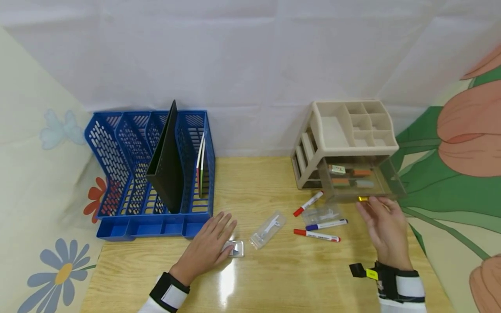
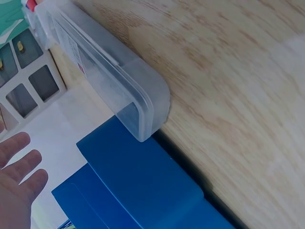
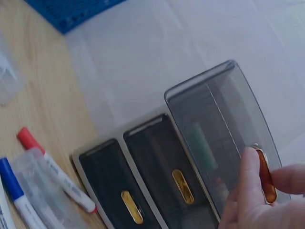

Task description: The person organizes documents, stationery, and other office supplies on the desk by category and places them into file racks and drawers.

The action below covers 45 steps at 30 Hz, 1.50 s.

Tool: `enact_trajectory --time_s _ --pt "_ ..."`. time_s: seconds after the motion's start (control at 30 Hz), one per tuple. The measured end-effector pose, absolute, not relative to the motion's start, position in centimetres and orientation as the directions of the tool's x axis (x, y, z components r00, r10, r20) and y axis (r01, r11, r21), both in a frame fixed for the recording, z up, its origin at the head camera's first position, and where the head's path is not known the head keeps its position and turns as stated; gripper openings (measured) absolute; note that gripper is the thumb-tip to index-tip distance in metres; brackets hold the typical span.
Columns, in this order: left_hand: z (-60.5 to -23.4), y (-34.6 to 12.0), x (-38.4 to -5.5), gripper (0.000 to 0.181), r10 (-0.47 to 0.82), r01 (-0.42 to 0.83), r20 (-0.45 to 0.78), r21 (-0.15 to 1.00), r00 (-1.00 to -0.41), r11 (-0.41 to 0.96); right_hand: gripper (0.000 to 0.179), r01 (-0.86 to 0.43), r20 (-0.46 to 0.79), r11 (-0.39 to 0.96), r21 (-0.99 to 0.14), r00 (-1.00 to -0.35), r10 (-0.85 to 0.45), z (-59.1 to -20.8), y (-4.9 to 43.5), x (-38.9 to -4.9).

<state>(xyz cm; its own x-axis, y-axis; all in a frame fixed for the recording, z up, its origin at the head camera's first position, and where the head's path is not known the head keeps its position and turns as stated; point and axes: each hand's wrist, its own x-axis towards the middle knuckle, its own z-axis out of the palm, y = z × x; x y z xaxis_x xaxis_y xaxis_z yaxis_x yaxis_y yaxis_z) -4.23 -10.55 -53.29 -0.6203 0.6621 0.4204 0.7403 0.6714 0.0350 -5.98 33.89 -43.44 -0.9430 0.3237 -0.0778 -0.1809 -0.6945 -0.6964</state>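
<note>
My right hand point(image 1: 387, 226) pinches the gold handle point(image 3: 267, 176) of a clear drawer point(image 1: 385, 191), between thumb and fingers in the right wrist view. The drawer stands pulled out at the top of a beige desktop organizer point(image 1: 326, 151); several small blocks, including an orange one point(image 1: 362, 172), lie inside. My left hand point(image 1: 209, 245) is low over the table with fingers extended, its thumb by a small clear plastic case point(image 1: 239, 248). In the left wrist view a clear case point(image 2: 143, 86) lies beside the blue plastic rack and the fingers point(image 2: 33, 183) hold nothing.
A blue file rack point(image 1: 156, 219) at left holds a black folder point(image 1: 172, 174) and thin booklets point(image 1: 201, 169). Between the hands lie a clear package point(image 1: 268, 229), another package point(image 1: 313, 216), red markers point(image 1: 317, 236) and a blue marker point(image 1: 326, 224). White cloth point(image 1: 250, 65) hangs behind.
</note>
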Motion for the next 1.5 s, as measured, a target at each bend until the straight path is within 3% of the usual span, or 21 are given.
enact_trajectory --time_s 0.37,0.77,1.23,1.5 --pt "-53.4 -10.6 -4.2 0.061 0.655 0.726 0.386 0.060 -0.650 0.685 0.019 -0.174 -0.099 -0.738 -0.652 -0.945 0.311 -42.8 33.9 -8.9" --pt "-53.9 -10.9 -4.1 0.062 0.658 0.745 0.417 0.071 -0.626 0.664 0.018 -0.088 -0.160 -0.703 -0.706 -0.947 0.279 -42.2 34.3 -12.6" --pt "-53.8 -11.1 -4.1 0.077 0.698 0.761 0.366 0.050 -0.616 0.646 0.026 -0.019 -0.209 -0.768 -0.641 -0.958 0.199 -41.5 34.9 -16.1" --pt "-53.8 -11.3 -4.1 0.078 0.705 0.760 0.343 0.046 -0.621 0.648 0.017 0.037 -0.272 -0.654 -0.756 -0.926 0.262 -42.1 35.0 -15.5"
